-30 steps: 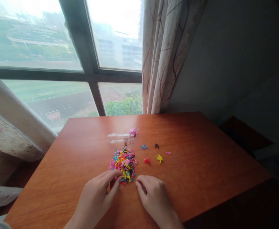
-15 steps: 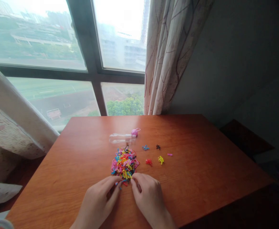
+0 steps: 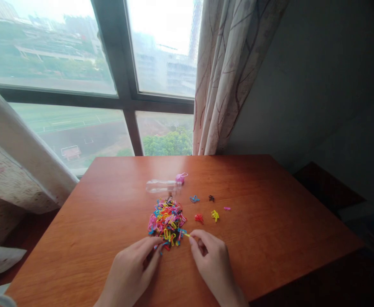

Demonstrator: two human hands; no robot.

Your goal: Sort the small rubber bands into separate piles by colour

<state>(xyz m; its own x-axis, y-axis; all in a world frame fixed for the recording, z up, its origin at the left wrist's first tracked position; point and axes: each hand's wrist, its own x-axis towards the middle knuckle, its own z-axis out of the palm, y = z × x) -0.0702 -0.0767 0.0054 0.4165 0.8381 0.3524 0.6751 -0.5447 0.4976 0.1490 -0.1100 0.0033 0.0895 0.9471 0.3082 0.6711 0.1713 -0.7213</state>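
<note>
A heap of small coloured rubber bands (image 3: 166, 217) lies on the wooden table in front of me. My right hand (image 3: 210, 251) is just right of the heap, thumb and forefinger pinched on a yellow rubber band (image 3: 187, 235). The band's far end reaches toward a blue one at the heap's edge; whether they touch I cannot tell. At the near left edge of the heap, my left hand (image 3: 135, 264) has its thumb and fingers drawn together beside blue and red bands. What its fingertips hold, if anything, is hidden.
Right of the heap lie small groups of blue (image 3: 194, 199), black (image 3: 211, 198), red (image 3: 199, 218) and yellow bands (image 3: 215, 215), plus a pink band (image 3: 227, 208). Behind the heap lies a clear plastic bottle (image 3: 161, 186) by a pink cap (image 3: 180, 178). A window borders the table's far side.
My right hand has moved right, away from the heap, drawing out the yellow rubber band. My left hand has stayed at the heap's near edge.
</note>
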